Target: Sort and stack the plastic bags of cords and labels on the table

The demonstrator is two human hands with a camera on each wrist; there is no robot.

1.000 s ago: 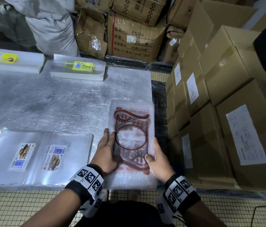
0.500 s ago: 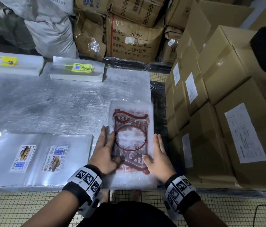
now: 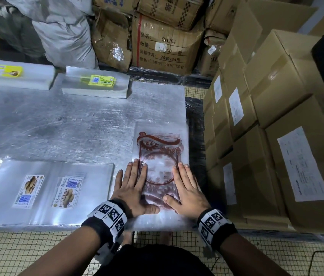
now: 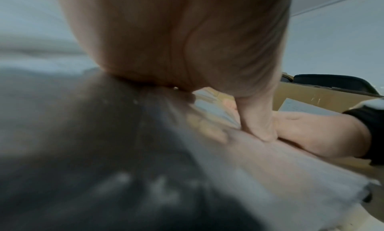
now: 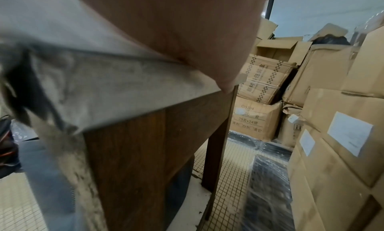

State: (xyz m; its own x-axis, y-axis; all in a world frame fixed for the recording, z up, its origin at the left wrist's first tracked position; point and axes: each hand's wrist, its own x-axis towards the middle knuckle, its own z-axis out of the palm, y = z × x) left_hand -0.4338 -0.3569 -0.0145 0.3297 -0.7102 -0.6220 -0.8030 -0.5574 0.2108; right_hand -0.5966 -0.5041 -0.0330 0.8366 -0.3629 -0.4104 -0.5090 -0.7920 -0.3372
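Cardboard boxes [image 3: 288, 92] crowded the right side and back of a scratched grey table [image 3: 61, 126]. At its near right corner lay a stack of clear bags with red print [image 3: 163, 144]. Both hands lay flat on it with fingers straight and spread: the left hand [image 3: 132, 188] on its left edge, the right hand [image 3: 189, 190] on its right. Just left sat a flat pile of biscuit-label bags [image 3: 43, 188]. 2 more stacks with yellow labels [image 3: 97, 82] stood at the far edge.
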